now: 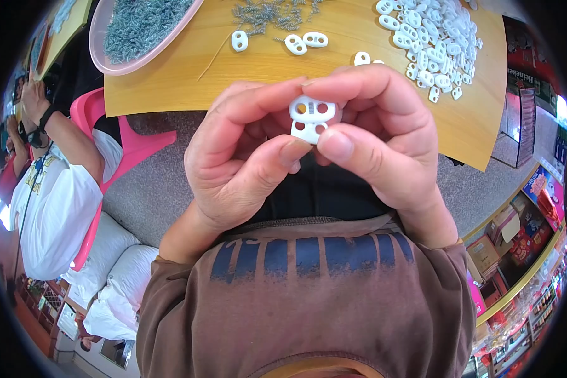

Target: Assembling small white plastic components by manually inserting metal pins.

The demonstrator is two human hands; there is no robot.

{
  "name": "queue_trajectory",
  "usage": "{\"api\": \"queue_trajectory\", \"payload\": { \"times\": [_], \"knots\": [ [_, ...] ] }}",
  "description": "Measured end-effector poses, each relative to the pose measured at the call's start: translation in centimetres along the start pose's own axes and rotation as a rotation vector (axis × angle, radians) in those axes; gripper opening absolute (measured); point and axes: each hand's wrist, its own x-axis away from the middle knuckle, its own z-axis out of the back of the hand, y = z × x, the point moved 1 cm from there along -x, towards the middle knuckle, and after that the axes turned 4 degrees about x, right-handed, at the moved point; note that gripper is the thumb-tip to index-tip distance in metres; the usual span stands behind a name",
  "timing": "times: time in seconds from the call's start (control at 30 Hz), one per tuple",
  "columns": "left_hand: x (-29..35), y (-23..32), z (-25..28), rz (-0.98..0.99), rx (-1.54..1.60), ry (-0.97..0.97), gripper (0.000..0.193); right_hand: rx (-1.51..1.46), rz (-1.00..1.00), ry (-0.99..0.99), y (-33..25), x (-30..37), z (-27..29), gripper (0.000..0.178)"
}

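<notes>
Between my two hands is a white plastic two-hole cord lock (pixel 312 111), its upper piece and lower piece lined up, with a small spring showing in the upper one. My left hand (pixel 233 154) pinches it from the left, thumb below and index finger above. From the other side my right hand (pixel 384 129) grips it too, thumb pressed at the lower piece. Beyond my fingers, loose white cord lock pieces (pixel 295 44) lie on the wooden table (pixel 164 88). Metal springs (pixel 274 17) are scattered behind them.
A pink bowl (pixel 96 39) full of springs stands at the far left. At the far right is a heap of white cord lock pieces (pixel 429 39). A person in a white shirt (pixel 60 211) sits left on a pink chair (pixel 135 148), near white sacks (pixel 129 277).
</notes>
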Motion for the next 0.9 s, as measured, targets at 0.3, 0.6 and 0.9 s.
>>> {"api": "queue_trajectory", "payload": {
  "times": [0.3, 0.6, 0.9],
  "knots": [
    [0.3, 0.1, -0.2, -0.002, -0.003, 0.021, 0.034, 0.482, 0.242, -0.123, 0.0, 0.0, 0.9, 0.034],
    [0.6, 0.1, -0.1, -0.014, -0.042, -0.009, 0.034, 0.406, 0.205, -0.122, 0.2, 0.2, 0.9, 0.032],
    [1.0, 0.6, -0.6, 0.001, -0.052, 0.034, 0.033, 0.158, 0.173, -0.151, 0.9, 0.1, 0.8, 0.030]
  ]
}}
